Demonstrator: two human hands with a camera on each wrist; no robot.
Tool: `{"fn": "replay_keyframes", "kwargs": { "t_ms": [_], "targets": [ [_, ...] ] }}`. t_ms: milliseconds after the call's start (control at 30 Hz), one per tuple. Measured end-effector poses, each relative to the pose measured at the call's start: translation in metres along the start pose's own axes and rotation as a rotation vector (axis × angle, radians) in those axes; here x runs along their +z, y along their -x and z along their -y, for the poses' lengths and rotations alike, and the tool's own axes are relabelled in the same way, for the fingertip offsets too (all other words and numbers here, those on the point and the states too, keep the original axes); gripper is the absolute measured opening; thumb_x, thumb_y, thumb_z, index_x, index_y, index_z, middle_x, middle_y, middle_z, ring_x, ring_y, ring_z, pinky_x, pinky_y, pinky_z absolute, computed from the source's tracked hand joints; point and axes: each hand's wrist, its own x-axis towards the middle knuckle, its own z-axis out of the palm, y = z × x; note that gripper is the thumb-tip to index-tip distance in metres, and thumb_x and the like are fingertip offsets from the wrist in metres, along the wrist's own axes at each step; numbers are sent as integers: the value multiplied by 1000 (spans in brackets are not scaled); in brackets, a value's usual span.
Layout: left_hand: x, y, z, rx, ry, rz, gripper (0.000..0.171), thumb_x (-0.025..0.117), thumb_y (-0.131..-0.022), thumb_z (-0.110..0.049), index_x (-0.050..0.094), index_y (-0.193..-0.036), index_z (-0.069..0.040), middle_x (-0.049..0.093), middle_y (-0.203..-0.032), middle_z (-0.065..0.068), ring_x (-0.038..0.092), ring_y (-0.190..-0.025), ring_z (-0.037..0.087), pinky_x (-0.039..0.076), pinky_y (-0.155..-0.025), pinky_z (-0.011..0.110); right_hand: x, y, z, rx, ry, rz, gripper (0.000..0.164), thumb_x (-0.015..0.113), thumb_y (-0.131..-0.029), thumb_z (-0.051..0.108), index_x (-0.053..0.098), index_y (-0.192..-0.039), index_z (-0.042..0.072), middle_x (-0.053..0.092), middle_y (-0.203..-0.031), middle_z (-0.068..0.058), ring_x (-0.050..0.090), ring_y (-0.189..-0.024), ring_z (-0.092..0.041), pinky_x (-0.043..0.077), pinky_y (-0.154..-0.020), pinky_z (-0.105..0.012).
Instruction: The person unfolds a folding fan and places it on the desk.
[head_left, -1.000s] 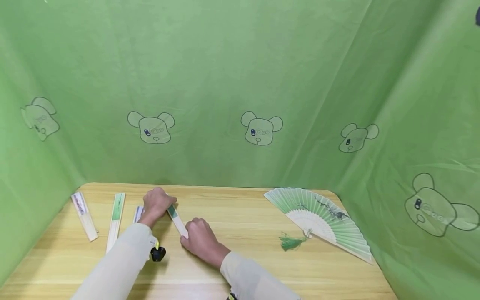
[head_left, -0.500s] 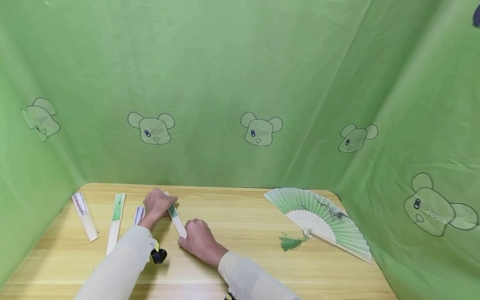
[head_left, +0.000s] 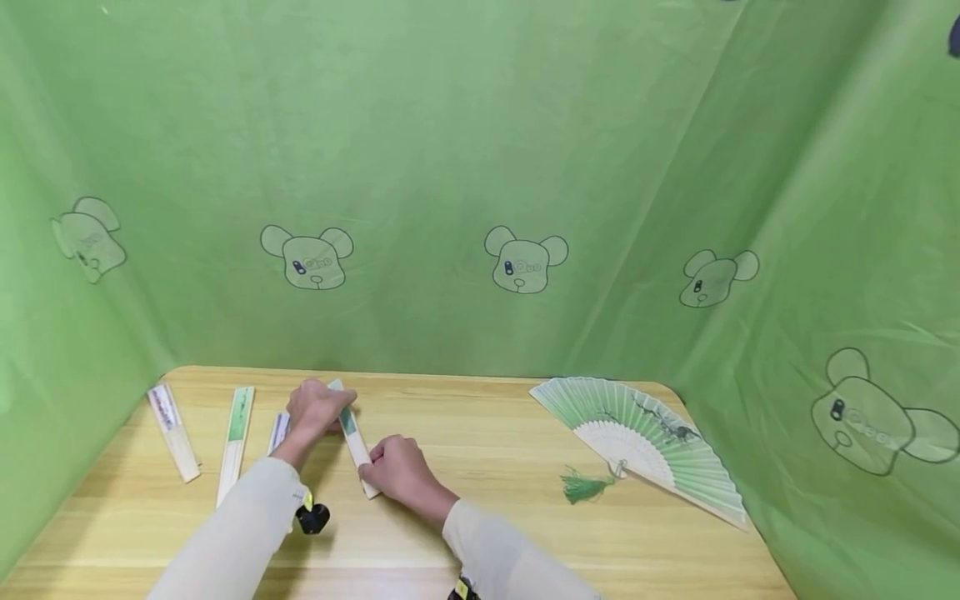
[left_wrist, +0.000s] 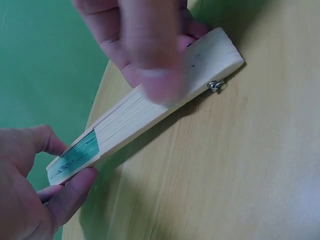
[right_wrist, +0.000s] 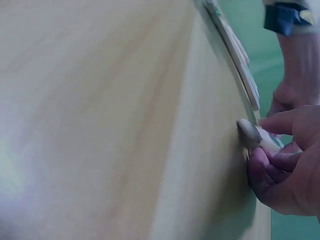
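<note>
A folded hand fan (head_left: 357, 444) with a green cloth end and pale wooden sticks is slanted between both hands at the left-centre of the table. My left hand (head_left: 318, 406) pinches its far, green end between thumb and fingers, as the left wrist view shows. Near the wooden end, my right hand (head_left: 403, 472) holds the fan, its blurred thumb across the sticks in the left wrist view. A small metal ring (left_wrist: 217, 86) sticks out at the fan's pivot. In the right wrist view, the wooden tip (right_wrist: 248, 134) pokes out between my right fingers.
Left of my hands lie a purple-patterned folded fan (head_left: 174, 433), a green folded fan (head_left: 237, 437) and another folded fan (head_left: 278, 432) partly behind my left wrist. An open green fan (head_left: 648, 437) with a tassel (head_left: 583, 485) lies at the right. Green curtains (head_left: 420, 167) surround the table.
My right hand's grip has shifted, so the fan's wooden end now shows beyond the fingers. The left hand stays at the green end.
</note>
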Motion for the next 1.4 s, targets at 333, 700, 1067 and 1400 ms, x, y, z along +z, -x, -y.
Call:
{"fn": "replay_keyframes", "kwargs": {
  "t_ms": [333,700,1067,1400],
  "targets": [
    [-2,12,-12,-10,27,48,23,78,-86,-23,71,-86,-1,73,-72,12,76,-65,30,65,-56,35,-9,-7,-3,151,-323,45,14,74,-94,11,78,-98,-2,73,-77,-4,63,-65,-8,60,-56,-17],
    [-3,23,-16,-5,62,84,27,75,-88,-24,63,-68,-9,74,-73,12,77,-72,31,68,-69,38,-17,-7,-4,192,-471,41,16,75,-94,12,78,-100,-3,77,-84,-10,68,-69,-10,69,-65,-27],
    [1,32,-20,-43,168,131,21,76,-88,-19,74,-97,-1,76,-85,12,76,-75,28,70,-78,41,-25,-4,-4,201,-476,52,14,77,-92,8,78,-100,-4,77,-86,-12,71,-71,-13,71,-68,-30],
    [7,38,-20,-35,310,189,44,76,-95,-18,64,-127,10,76,-101,26,74,-70,17,71,-78,39,-36,2,-9,186,-481,47,17,78,-90,4,77,-103,-7,77,-91,-16,75,-76,-18,72,-71,-36]
  ]
}}
